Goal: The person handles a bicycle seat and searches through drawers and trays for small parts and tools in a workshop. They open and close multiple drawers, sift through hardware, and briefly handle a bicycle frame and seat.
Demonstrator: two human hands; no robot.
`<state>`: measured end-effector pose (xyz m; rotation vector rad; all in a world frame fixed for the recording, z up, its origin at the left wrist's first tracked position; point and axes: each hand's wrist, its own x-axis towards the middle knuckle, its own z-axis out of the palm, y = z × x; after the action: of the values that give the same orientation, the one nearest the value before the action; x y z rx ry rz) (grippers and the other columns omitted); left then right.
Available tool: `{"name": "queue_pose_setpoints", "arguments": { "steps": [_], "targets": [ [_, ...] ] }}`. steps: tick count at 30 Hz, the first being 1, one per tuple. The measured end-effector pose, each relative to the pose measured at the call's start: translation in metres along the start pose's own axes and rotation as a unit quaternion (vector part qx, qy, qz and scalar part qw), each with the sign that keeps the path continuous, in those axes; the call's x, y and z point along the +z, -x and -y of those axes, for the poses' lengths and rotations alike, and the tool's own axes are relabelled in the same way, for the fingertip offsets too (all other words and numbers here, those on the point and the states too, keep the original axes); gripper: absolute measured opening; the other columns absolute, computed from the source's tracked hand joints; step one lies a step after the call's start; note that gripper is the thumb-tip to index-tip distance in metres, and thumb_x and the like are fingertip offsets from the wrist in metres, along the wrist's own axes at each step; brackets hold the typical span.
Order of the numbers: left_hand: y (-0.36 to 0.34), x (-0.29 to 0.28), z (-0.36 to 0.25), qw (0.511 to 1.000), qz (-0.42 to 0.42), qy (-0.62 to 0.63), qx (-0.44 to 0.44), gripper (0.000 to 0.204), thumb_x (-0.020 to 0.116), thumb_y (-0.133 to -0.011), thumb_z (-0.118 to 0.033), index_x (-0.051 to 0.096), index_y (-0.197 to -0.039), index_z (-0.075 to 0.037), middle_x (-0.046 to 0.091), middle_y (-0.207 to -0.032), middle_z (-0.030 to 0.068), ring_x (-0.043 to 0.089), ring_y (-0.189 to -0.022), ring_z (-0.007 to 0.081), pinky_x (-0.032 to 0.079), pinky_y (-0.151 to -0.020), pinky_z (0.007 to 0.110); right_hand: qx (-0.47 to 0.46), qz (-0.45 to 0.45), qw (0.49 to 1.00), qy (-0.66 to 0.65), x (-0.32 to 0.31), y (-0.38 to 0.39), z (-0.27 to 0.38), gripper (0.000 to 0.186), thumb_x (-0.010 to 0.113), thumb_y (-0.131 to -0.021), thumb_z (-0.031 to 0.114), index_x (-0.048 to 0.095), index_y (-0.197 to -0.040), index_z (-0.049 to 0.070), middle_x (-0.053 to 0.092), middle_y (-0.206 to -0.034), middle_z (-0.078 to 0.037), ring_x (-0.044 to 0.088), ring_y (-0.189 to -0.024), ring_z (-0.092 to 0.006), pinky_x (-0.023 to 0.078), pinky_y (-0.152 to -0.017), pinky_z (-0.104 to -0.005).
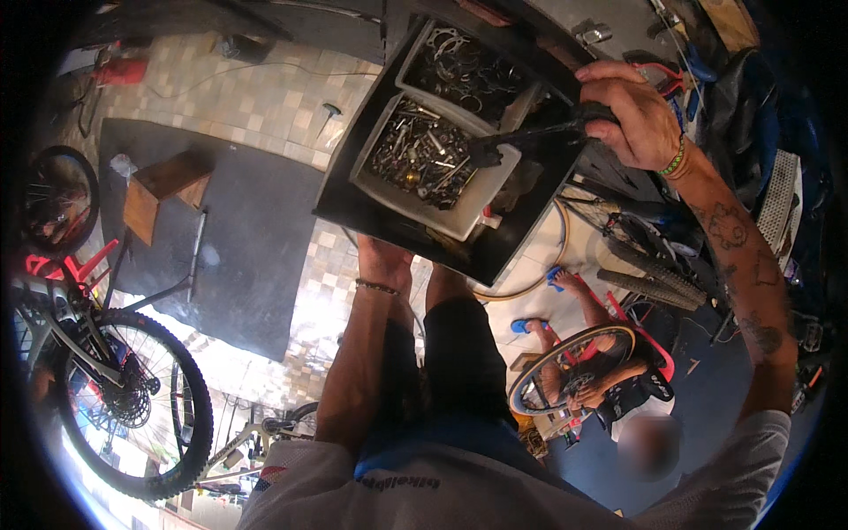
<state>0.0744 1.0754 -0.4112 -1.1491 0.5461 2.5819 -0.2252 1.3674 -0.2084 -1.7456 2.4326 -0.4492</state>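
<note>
In front of me a black drawer (337, 196) is tilted. My left hand (385, 263) holds it at its near edge, with the fingers hidden underneath. Inside it a grey-white plastic bin (440, 217) is filled with small metal bolts and fittings (415, 155). A second bin (408, 72) behind it contains dark rings and loops. At the drawer's right side, my right hand (632, 115) is closed around a dark long tool (530, 135). The tool's blocky end reaches over the bolt bin; its exact kind is unclear.
On the left are a mountain bike wheel (132, 406), a dark mat (256, 230) and a wooden stand (163, 190). Below right, a seated co-worker (632, 389) handles a bicycle wheel (530, 375). Tyres (654, 287) and red-handled pliers (671, 78) lie at the right.
</note>
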Motion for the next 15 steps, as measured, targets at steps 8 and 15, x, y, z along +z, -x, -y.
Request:
{"name": "queue_pose_setpoints", "arguments": {
  "steps": [8, 15],
  "targets": [
    [-0.025, -0.042, 0.012, 0.997, 0.008, 0.073, -0.012, 0.081, 0.062, -0.097, -0.067, 0.044, -0.156, -0.015, 0.053, -0.154, 0.0053, 0.051, -0.140, 0.0271, 0.044, -0.116, 0.046, -0.018, 0.018, 0.998, 0.057, 0.005, 0.003, -0.002, 0.040, 0.069, -0.099, 0.034, 0.063, -0.118, -0.001, 0.069, -0.120, -0.016, 0.062, -0.124, -0.0351, 0.051, -0.102, -0.0443],
    [-0.031, -0.051, 0.020, 0.997, 0.024, 0.075, 0.012, 0.082, 0.060, -0.097, -0.069, 0.043, -0.157, -0.016, 0.050, -0.156, 0.0040, 0.047, -0.144, 0.0281, 0.041, -0.118, 0.048, -0.016, 0.046, 0.996, 0.073, 0.006, 0.013, -0.008, 0.038, 0.075, -0.094, 0.025, 0.063, -0.119, -0.001, 0.071, -0.113, -0.013, 0.062, -0.126, -0.0347, 0.050, -0.104, -0.0449]
  ]
}}
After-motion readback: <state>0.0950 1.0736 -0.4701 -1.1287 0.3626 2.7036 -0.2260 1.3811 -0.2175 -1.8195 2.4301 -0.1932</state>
